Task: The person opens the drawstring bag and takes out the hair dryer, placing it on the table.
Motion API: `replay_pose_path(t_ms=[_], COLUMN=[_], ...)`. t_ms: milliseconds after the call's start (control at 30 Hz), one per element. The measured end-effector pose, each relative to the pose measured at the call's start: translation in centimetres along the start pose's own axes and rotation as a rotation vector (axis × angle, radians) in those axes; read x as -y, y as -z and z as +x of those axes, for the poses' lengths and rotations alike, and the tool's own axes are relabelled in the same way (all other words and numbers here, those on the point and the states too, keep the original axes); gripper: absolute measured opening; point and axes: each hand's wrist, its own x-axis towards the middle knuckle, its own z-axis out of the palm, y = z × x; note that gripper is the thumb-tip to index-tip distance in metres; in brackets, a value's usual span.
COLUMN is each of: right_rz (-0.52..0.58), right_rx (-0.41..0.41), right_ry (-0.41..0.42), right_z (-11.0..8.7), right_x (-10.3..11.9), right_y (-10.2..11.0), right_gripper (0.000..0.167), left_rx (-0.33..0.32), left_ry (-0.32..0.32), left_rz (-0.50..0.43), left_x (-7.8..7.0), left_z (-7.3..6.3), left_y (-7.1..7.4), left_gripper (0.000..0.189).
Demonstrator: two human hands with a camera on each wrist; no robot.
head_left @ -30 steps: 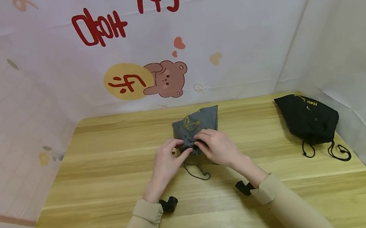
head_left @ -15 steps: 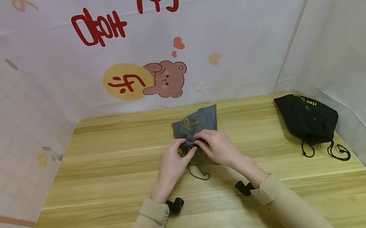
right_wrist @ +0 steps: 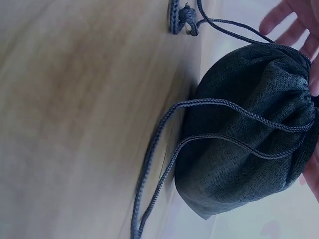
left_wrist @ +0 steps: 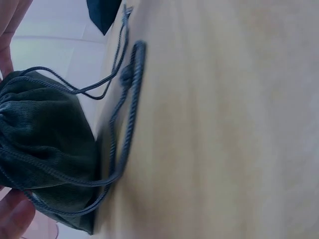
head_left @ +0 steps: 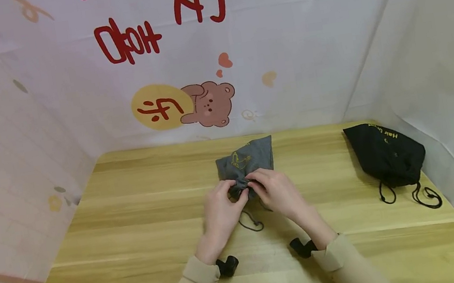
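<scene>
A grey cloth drawstring bag (head_left: 253, 154) with a yellow print lies mid-table, its gathered mouth toward me. At the left side of that mouth, my left hand (head_left: 219, 213) pinches the cloth between thumb and fingers. Opposite it, the fingertips of my right hand (head_left: 280, 194) pinch the same gathered rim. A knotted grey cord (head_left: 251, 223) trails from the bag onto the wood. In the left wrist view, cord loops (left_wrist: 130, 99) hang below the puckered bag (left_wrist: 55, 134). From the right wrist, the bag (right_wrist: 239, 129) looks rounded, and what is inside is hidden.
To the right, a black drawstring bag (head_left: 388, 156) with yellow lettering lies near the table's right edge, its black cords (head_left: 431, 199) toward me. Printed white cloth (head_left: 293, 53) walls the back and sides of the wooden table (head_left: 132, 214). Black fittings (head_left: 228, 266) sit at both wrists.
My left hand has shifted a little to the right along the bag's mouth, closer to my right hand. The right hand keeps its grip there. The head view has tilted up slightly.
</scene>
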Motion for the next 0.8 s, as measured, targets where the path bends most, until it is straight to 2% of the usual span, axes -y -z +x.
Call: replay_pose_path(t_ms=[100, 267, 533, 800], right_rz=[0.0, -0.035, -0.039, -0.04], right_rx=[-0.021, -0.049, -0.124, -0.119], right_ry=[-0.014, 0.036, 0.063, 0.048], right_z=[-0.3, -0.1, 0.0, 0.0], right_x=[0.0, 0.1, 0.2, 0.4], right_y=[-0.2, -0.6, -1.2, -1.3], right_gripper=[0.013, 0.013, 0.012, 0.013], left_rx=[0.006, -0.028, -0.029, -0.044], left_ry=[0.012, 0.032, 0.058, 0.03], left_rz=[-0.014, -0.034, -0.025, -0.02], left_x=[-0.1, 0.2, 0.8, 1.0], left_z=[-0.3, -0.2, -0.2, -0.2], left_y=[-0.3, -0.3, -0.1, -0.6], left_gripper=[0.027, 0.022, 0.022, 0.021])
